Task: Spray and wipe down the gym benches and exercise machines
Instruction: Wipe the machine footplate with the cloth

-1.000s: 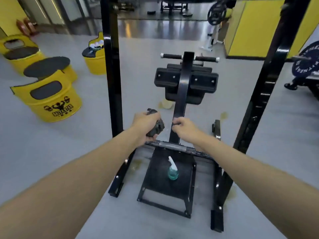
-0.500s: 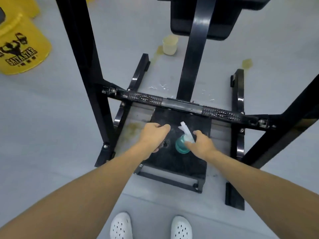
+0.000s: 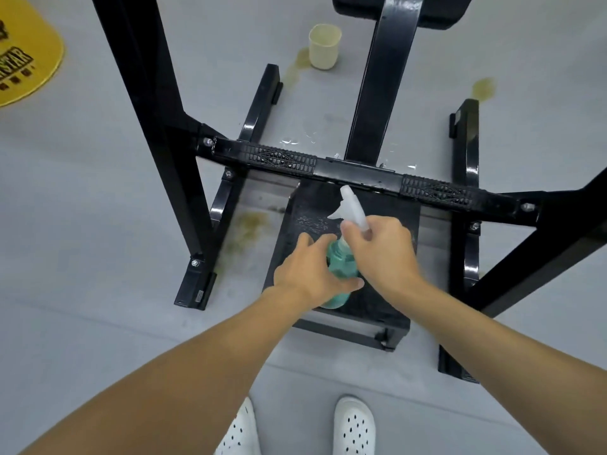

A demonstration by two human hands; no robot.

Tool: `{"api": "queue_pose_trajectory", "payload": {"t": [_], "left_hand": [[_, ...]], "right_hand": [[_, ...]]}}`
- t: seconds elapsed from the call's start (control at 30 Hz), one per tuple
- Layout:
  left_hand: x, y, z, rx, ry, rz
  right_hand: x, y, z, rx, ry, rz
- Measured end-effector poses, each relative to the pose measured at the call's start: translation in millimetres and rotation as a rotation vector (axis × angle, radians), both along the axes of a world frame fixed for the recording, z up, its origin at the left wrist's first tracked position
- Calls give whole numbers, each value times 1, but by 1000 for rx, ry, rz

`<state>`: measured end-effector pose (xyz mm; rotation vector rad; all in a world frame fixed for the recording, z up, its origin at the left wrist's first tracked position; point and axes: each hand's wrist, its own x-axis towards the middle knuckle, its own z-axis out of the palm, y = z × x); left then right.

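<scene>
Your right hand (image 3: 384, 254) is gripping the spray bottle (image 3: 340, 259) by the neck and your left hand (image 3: 307, 274) cups its body, probably light, slick plastic, so keep hold at the neck.

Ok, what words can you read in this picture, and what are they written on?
"STAR": the end of a black word on the yellow tub at the top left. The picture edge cuts off its start.
Small marks under that word: too small to read.
Grey plate on the machine's left foot: too blurred to read.
Spray bottle and cup: no writing shows.
</scene>
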<state>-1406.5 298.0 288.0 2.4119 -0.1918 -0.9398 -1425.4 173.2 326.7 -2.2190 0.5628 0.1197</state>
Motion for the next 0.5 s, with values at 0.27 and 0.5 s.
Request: {"api": "queue_pose_trajectory", "payload": {"t": [0.27, 0.5], "left_hand": [[7, 25, -5, -289, 300, -134], [8, 51, -5, 4, 511, -308]], "right_hand": [[-24, 20, -23, 362, 41, 127], [-21, 36, -56, 319, 231, -86]]}}
